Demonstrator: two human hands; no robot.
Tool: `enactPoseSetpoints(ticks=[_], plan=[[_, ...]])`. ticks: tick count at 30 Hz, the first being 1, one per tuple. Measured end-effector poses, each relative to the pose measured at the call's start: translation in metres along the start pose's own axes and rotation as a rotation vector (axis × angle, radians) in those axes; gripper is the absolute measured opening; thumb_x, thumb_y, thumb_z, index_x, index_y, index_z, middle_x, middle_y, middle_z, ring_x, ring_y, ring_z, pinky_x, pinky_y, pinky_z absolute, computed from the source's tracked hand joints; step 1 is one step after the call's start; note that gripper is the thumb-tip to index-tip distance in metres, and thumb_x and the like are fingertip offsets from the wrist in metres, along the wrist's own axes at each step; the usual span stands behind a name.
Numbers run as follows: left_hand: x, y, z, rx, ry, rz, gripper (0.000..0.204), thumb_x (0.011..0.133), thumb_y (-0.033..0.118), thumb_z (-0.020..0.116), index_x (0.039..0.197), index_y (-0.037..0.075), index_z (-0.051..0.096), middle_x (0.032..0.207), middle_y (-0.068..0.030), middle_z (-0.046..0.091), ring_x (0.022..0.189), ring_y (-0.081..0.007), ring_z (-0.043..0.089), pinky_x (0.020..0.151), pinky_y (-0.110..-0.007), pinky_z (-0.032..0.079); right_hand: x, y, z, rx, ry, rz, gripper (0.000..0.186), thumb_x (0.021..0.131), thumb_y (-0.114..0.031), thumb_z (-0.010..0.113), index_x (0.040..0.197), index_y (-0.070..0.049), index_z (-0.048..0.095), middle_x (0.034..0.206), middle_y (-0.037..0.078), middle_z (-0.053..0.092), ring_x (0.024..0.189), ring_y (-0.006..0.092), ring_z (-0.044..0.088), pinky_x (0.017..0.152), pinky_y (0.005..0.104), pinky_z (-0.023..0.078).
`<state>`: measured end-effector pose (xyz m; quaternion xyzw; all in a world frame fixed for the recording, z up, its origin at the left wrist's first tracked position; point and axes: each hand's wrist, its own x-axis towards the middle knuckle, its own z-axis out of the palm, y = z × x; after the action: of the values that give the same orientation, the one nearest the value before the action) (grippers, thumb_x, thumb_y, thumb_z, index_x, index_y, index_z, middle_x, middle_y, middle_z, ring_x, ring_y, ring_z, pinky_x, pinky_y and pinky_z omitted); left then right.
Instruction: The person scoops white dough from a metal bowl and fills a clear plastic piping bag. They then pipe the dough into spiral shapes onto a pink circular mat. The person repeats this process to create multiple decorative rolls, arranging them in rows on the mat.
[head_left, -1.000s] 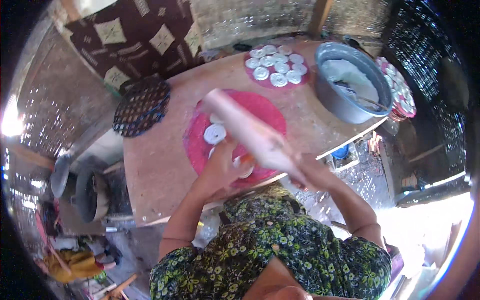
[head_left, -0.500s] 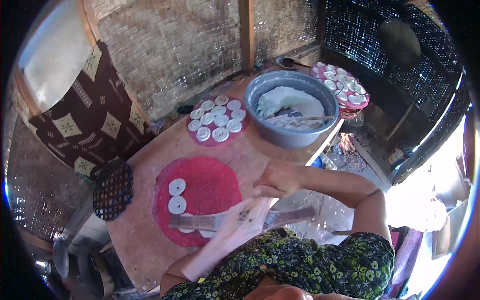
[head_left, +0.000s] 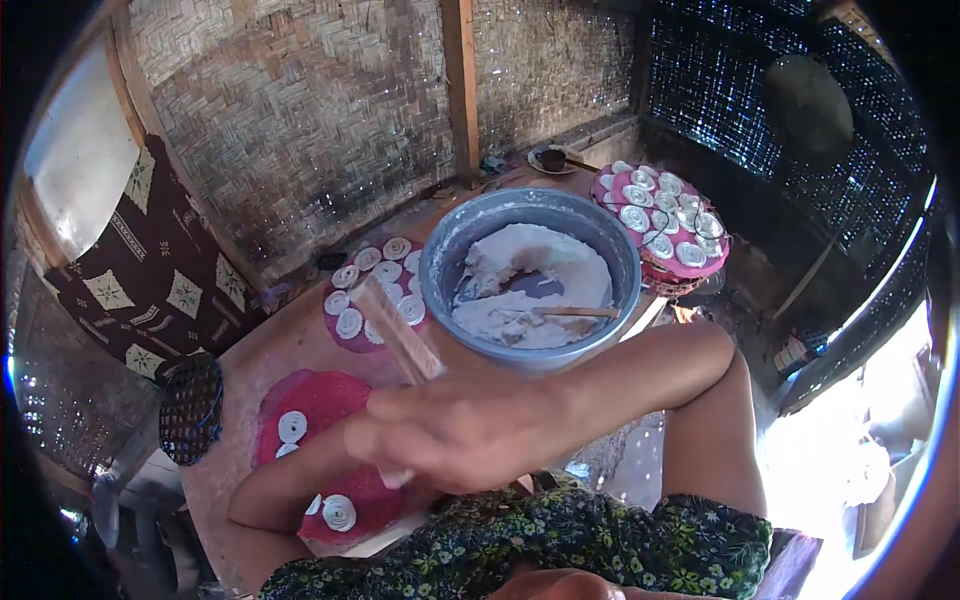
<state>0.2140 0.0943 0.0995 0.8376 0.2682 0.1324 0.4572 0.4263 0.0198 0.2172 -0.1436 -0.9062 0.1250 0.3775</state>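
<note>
My right hand [head_left: 470,430], smeared by motion, is closed around a wooden bar [head_left: 400,328] that juts away from me, tilted to the left. A pale end shows below the fingers. From the lower left my left forearm [head_left: 290,485] reaches up to the same spot; its hand is mostly hidden by the right one, so its fingers cannot be made out. Beneath the arms lies a red round mat [head_left: 315,388] on the table. White spiral coils, such as this coil [head_left: 339,513], rest on it, partly covered.
A grey basin [head_left: 432,270] of white dough or flour with a wooden stick [head_left: 578,312] stands beyond my hands. Left of it lies a mat of coils [head_left: 348,323]; at the far right, a coil-covered red mat [head_left: 690,270]. A dark woven basket [head_left: 190,410] sits by the table's left edge.
My right hand has moved left and nearer, over my left arm. The wooden pieces, crossed over the mat before, have turned; one bar now points away from me. The view has shifted.
</note>
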Motion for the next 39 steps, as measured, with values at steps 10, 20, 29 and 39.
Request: enactPoseSetpoints(ticks=[10,20,29,39], plan=[[0.066,0.004,-0.023,-0.441,0.574,0.356,0.038,0.085,0.027,0.065,0.115,0.005,0.057,0.108,-0.0106,0.06,0.101,-0.0245,0.059,0.089,-0.039,0.047,-0.081,0.062,-0.153,0.43,1.259,0.082,0.01,0.096,-0.012,0.042,0.104,-0.009,0.036,0.079,0.007,0.049,0.067,0.0181,0.056,0.068,0.0394,0.051],[0.055,0.086,-0.05,-0.312,1.349,0.935,0.038,0.086,0.021,0.053,0.114,-0.004,0.048,0.102,-0.0113,0.046,0.094,-0.0237,0.046,0.094,-0.046,0.038,-0.166,0.158,-0.057,-0.692,-0.4,0.972,0.037,0.093,-0.04,0.049,0.108,-0.008,0.061,0.11,0.016,0.06,0.111,0.0276,0.054,0.098,0.0461,0.036],[0.038,-0.004,-0.059,-0.371,1.052,0.655,0.069,0.075,0.037,0.071,0.128,0.002,0.044,0.122,-0.0121,0.039,0.111,-0.0244,0.043,0.097,-0.04,0.035,-0.178,0.172,-0.096,-0.842,-0.753,1.017,0.017,0.078,-0.012,0.055,0.088,-0.008,0.069,0.083,0.012,0.068,0.075,0.0278,0.069,0.065,0.0409,0.053],[-0.015,-0.053,-0.089,-0.423,1.489,0.265,0.052,0.08,0.017,0.067,0.123,-0.005,0.048,0.119,-0.0186,0.053,0.108,-0.029,0.053,0.092,-0.04,0.043,-0.242,0.266,-0.079,-0.27,-0.585,1.353,0.018,0.075,-0.01,0.055,0.087,-0.004,0.067,0.089,0.017,0.066,0.088,0.0335,0.065,0.072,0.0447,0.052]])
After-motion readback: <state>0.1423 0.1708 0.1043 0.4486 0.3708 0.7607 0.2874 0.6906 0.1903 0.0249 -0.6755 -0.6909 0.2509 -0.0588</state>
